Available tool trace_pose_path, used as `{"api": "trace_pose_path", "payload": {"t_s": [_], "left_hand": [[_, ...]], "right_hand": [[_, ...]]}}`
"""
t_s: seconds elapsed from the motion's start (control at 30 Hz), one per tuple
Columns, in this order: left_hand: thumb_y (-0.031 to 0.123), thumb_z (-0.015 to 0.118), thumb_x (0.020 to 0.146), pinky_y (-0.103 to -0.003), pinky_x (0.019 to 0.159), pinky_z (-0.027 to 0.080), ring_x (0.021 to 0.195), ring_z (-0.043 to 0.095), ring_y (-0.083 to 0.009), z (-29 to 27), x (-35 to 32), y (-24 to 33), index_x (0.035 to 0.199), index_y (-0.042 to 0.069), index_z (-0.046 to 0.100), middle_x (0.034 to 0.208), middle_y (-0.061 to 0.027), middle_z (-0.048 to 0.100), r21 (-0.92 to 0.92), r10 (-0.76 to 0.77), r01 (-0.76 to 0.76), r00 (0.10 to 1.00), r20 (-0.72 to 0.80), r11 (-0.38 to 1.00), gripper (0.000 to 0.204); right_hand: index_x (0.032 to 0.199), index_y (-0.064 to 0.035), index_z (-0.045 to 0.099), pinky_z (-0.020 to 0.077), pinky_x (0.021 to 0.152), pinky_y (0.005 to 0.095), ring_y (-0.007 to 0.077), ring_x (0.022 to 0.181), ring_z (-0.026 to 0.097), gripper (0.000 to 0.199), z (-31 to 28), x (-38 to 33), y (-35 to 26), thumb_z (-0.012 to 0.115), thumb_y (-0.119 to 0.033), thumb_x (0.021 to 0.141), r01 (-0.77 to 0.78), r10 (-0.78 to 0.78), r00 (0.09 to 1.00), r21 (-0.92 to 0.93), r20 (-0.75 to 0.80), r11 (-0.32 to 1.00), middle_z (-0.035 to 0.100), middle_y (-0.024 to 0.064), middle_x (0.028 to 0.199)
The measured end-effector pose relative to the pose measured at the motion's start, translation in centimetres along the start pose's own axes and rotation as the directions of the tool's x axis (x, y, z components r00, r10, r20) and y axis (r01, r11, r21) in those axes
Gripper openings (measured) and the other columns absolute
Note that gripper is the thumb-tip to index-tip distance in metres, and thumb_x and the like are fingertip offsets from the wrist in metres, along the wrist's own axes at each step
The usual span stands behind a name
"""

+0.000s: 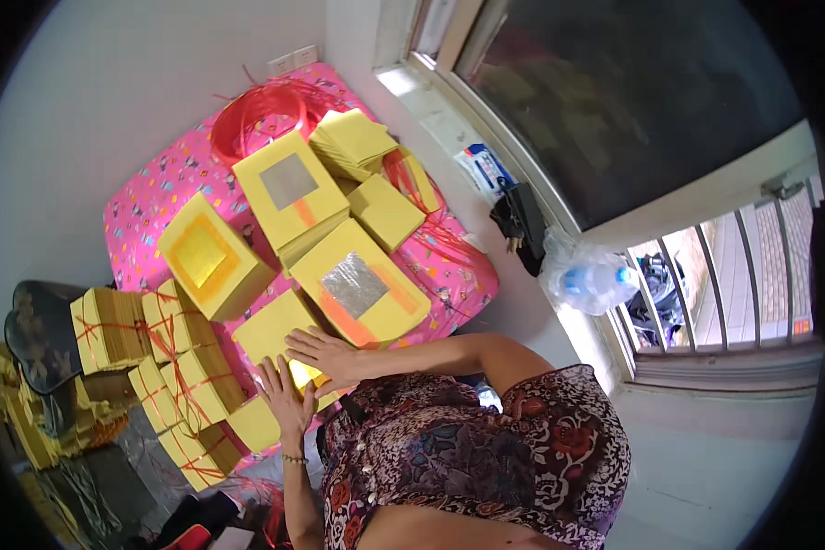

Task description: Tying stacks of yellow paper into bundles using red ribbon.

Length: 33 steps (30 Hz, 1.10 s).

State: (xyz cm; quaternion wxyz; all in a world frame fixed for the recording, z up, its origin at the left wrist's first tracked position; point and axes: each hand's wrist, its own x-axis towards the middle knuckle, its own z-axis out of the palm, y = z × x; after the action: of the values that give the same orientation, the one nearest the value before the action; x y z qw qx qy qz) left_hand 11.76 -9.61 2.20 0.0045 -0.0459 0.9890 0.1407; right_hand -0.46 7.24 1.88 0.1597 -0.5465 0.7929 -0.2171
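Note:
Both hands rest on a stack of yellow paper (268,324) close to my body. A shiny gold foil patch (302,374) shows between them. My left hand (287,401), with a beaded bracelet at the wrist, lies along the near left part, fingers stretched out. My right hand (325,356) reaches in from the right and lies flat over the paper, fingers extended. Just beyond it stands a yellow paper stack with a silver foil square (355,286) and orange smears on top. Whether any single sheet sits under my palms is hidden.
A pink patterned cover (142,220) lies under the stacks. Beyond are another silver-topped stack (270,202), a gold-topped stack (215,261) and red strips (247,115). Tied yellow bundles (110,328) sit at the left. A window with bars (706,284) is at the right.

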Motion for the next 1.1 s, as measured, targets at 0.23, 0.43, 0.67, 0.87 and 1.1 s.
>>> {"api": "trace_pose_path", "payload": {"t_s": [0.23,0.43,0.67,0.87,1.1], "left_hand": [[0.044,0.048,0.096,-0.055,0.117,0.008,0.148,0.011,-0.0395,-0.1,0.6,-0.6,0.153,0.007,0.024,0.159,-0.0218,0.017,-0.099,0.027,-0.029,0.999,-0.029,0.995,0.072],[0.011,0.059,0.091,-0.048,0.108,0.03,0.13,0.039,-0.0373,-1.8,-0.9,0.2,0.138,0.006,0.049,0.14,-0.0209,0.042,-0.357,-0.166,0.027,0.917,-0.363,0.934,0.048],[0.024,0.059,0.097,-0.028,0.074,0.054,0.084,0.067,-0.0185,3.6,0.8,0.5,0.119,-0.001,0.057,0.098,-0.01,0.069,-0.94,-0.458,0.199,0.888,0.052,0.279,0.034],[0.032,0.061,0.096,-0.031,0.063,0.06,0.079,0.072,-0.0244,-0.1,4.4,3.3,0.115,-0.001,0.055,0.109,-0.0168,0.065,-0.883,-0.57,0.36,0.675,0.469,-0.3,0.039],[0.021,0.066,0.092,-0.029,0.06,0.058,0.067,0.066,-0.0159,0.6,5.2,2.9,0.099,0.0,0.056,0.081,-0.0061,0.064,-0.937,-0.728,0.078,0.609,0.316,-0.341,0.024]], "right_hand": [[0.149,0.0021,0.028,0.0095,0.12,0.0472,0.0344,0.149,0.01,0.091,0.6,0.7,1.0,0.063,-0.053,0.085,0.02,-0.011,0.992,0.069,-0.127,0.997,0.017,0.0206,0.159],[0.123,0.0018,0.052,0.0324,0.11,0.0479,0.0396,0.129,0.042,0.048,0.7,3.3,1.5,0.061,-0.014,0.078,0.073,-0.119,0.935,-0.148,-0.334,0.986,0.049,0.0195,0.133],[0.102,-0.0029,0.062,0.046,0.096,0.0391,0.0282,0.109,0.057,0.029,-1.4,2.7,3.6,0.06,-0.017,0.077,0.169,-0.261,0.922,-0.309,-0.286,0.936,0.061,0.0125,0.11],[0.102,-0.0028,0.065,0.0544,0.083,0.0383,0.0254,0.096,0.067,0.023,-3.2,3.1,4.0,0.06,-0.017,0.084,0.243,-0.331,0.901,-0.304,-0.282,0.921,0.068,0.0103,0.105],[0.101,-0.0043,0.067,0.05,0.085,0.0368,0.0244,0.096,0.067,0.024,-4.9,3.6,0.6,0.07,-0.015,0.08,0.242,-0.287,0.915,-0.183,-0.284,0.953,0.069,0.0091,0.103]]}}
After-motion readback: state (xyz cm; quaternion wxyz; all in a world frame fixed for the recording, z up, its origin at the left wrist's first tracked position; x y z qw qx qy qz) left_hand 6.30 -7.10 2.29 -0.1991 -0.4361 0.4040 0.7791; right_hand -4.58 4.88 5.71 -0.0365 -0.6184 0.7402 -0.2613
